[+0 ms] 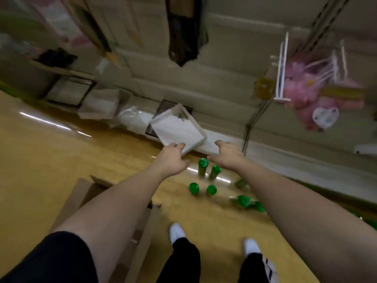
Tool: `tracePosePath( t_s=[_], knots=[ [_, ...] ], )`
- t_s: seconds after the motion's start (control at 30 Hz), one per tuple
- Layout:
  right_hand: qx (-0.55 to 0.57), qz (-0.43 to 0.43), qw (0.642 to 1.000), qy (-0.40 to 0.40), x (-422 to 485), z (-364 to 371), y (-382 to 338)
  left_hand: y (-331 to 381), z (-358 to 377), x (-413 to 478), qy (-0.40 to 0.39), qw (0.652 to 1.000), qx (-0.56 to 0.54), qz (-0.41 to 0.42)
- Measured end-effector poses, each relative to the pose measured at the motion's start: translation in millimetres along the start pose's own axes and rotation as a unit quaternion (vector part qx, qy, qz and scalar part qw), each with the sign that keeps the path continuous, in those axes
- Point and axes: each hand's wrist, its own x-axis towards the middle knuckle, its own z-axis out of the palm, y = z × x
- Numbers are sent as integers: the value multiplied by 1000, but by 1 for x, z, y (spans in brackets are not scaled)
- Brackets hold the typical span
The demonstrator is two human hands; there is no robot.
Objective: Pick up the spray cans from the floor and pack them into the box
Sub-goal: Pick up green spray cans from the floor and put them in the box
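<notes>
Green spray cans (211, 189) noted on floor, lower centre; some upright, some toppled, none in hand. Cardboard box (81, 198) at lower left. White tray (177, 128) gripped at near edge by left hand (173, 160). Right hand (226, 154) grip could not be told. Judged best: tray set aside, upright cans taken first.

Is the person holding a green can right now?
No, the left hand grips a white tray and the green cans sit on the floor.

Looks like a shop or stockroom, though the view is blurry. Slotted upright rail (324, 23) on the wall, white wire hooks (282, 68), pink plush goods (306, 92) hung with a heart tag (325, 117). White flat boxes (100, 107) along the wall base, glossy wood floor (51, 160), at least 7 green spray cans (214, 172) near an open cardboard box (81, 193).
</notes>
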Motion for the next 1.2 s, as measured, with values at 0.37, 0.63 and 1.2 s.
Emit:
tracePosePath(
  t_s=[0.37, 0.63, 1.2],
  knots=[
    [144, 171, 975, -18, 52, 204, 119, -78, 195, 50, -93, 984, -140, -63],
    [192, 183, 964, 5, 137, 357, 200, -132, 358, 121, -77, 973, -190, -104],
    [316, 78, 928, 179, 226, 469, 221, -155, 474, 200, 66, 946, -318, -12]
  ],
)
